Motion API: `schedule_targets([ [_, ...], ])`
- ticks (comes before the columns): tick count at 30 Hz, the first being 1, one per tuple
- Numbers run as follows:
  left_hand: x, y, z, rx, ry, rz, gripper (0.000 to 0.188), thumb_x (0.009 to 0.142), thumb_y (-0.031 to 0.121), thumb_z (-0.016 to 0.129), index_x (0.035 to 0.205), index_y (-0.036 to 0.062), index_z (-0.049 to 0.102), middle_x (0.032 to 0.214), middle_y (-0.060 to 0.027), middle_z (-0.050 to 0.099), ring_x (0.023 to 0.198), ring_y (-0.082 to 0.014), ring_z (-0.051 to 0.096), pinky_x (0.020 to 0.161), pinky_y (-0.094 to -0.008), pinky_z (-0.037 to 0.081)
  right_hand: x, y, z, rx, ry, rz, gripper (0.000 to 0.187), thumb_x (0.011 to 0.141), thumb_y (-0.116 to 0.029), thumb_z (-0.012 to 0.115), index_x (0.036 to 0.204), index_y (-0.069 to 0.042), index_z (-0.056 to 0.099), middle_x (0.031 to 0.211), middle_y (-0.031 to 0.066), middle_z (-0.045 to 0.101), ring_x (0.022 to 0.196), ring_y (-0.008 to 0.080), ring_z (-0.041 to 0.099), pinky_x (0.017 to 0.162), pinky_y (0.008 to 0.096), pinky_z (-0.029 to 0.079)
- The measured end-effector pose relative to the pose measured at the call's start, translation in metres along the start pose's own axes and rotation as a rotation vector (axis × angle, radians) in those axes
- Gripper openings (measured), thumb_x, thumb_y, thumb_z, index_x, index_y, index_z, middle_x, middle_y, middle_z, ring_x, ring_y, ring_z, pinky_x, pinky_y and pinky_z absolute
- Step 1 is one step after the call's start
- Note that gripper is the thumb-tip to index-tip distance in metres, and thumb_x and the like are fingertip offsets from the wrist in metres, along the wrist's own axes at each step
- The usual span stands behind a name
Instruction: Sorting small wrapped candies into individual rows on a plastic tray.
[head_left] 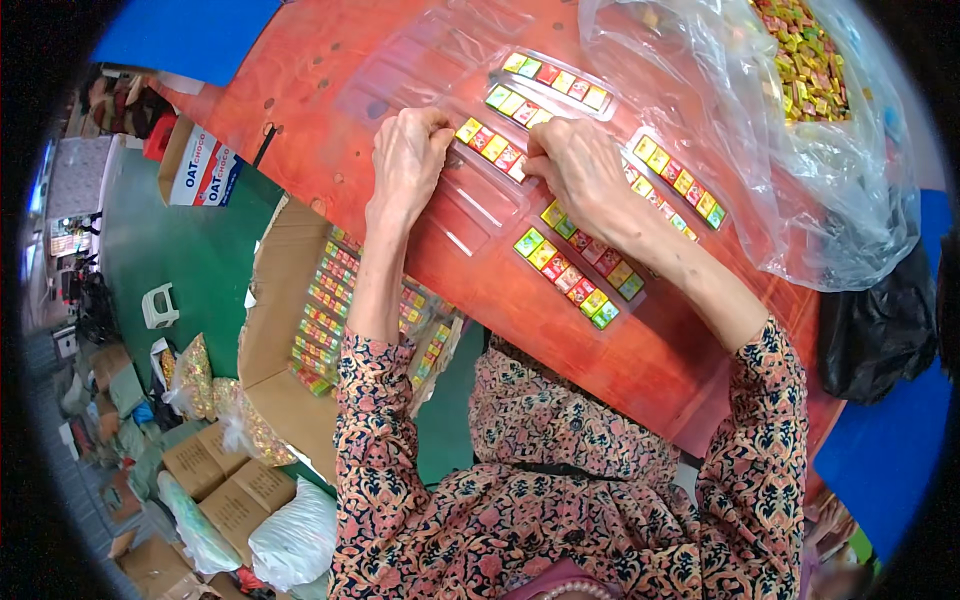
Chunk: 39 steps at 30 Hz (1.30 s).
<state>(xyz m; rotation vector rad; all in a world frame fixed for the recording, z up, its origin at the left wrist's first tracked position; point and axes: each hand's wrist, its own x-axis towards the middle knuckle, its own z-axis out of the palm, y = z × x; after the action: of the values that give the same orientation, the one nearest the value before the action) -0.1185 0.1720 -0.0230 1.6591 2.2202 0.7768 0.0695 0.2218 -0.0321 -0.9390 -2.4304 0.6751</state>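
Observation:
Both of my hands work over clear plastic trays [465,205] on the red table. A row of small, square, colourfully wrapped sweets [490,145] lies in a tray slot between them. At the row's left end is my left hand [408,165], its thumb and fingertips pinched together. My right hand [578,172] bends over the right end, fingertips closed against the last sweets. What either pinch holds is hidden. More filled rows [565,278] sit nearest me, with others [680,180] to the right and another tray [558,80] beyond.
A big clear bag [740,190] of loose wrapped sweets [800,60] stands at the far right, above a black bag [880,330]. Below the table's left edge, an open carton [290,300] contains filled trays. Boxes [235,500], sacks and a white stool [159,306] are on the green floor.

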Motion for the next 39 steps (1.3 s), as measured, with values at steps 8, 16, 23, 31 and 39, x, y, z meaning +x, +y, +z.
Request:
schedule_targets([
  [8,0.005,0.0,0.0,0.061,-0.026,0.043,0.015,0.071,0.01,0.055,0.078,0.0002,0.064,0.068,-0.0198,0.059,0.071,-0.035,0.059,0.065,-0.0432,0.044,0.004,0.005,0.005,-0.005,0.037,-0.084,0.011,0.068,-0.008,0.063,0.069,0.002,0.058,0.062,0.0164,0.055,0.064,0.033,0.055,0.057,0.0412,0.041],
  [16,0.002,-0.002,-0.001,0.1,0.022,0.098,0.017,0.071,0.011,0.054,0.079,0.0006,0.065,0.068,-0.0209,0.058,0.071,-0.0359,0.059,0.064,-0.0443,0.044,0.014,0.002,-0.009,-0.095,-0.115,-0.421,0.011,0.065,-0.007,0.061,0.07,0.001,0.056,0.074,0.0119,0.054,0.074,0.029,0.055,0.064,0.0385,0.044],
  [23,0.001,0.001,-0.002,0.093,-0.016,0.036,0.017,0.071,0.011,0.053,0.078,0.0011,0.065,0.067,-0.0214,0.058,0.073,-0.0363,0.059,0.064,-0.0449,0.044,0.031,0.014,-0.007,-0.189,-0.233,-0.652,0.008,0.062,-0.01,0.059,0.063,-0.002,0.056,0.075,0.0086,0.055,0.083,0.0266,0.053,0.068,0.0353,0.045],
  [31,0.002,-0.002,0.001,0.111,0.009,0.09,0.016,0.071,0.011,0.053,0.078,0.0009,0.064,0.068,-0.0221,0.058,0.073,-0.0372,0.058,0.065,-0.0449,0.044,0.03,0.022,-0.012,-0.058,-0.246,-0.682,0.009,0.064,-0.01,0.058,0.066,-0.002,0.055,0.078,0.0065,0.054,0.081,0.0223,0.051,0.071,0.0321,0.044],
  [39,0.002,-0.002,0.0,0.125,-0.019,0.046,0.016,0.073,0.012,0.055,0.081,0.0012,0.064,0.071,-0.0215,0.059,0.075,-0.0367,0.058,0.066,-0.0441,0.044,0.031,0.018,-0.004,-0.22,-0.195,-0.704,0.009,0.066,-0.011,0.058,0.066,-0.002,0.055,0.076,0.006,0.052,0.081,0.0206,0.051,0.071,0.0309,0.045],
])
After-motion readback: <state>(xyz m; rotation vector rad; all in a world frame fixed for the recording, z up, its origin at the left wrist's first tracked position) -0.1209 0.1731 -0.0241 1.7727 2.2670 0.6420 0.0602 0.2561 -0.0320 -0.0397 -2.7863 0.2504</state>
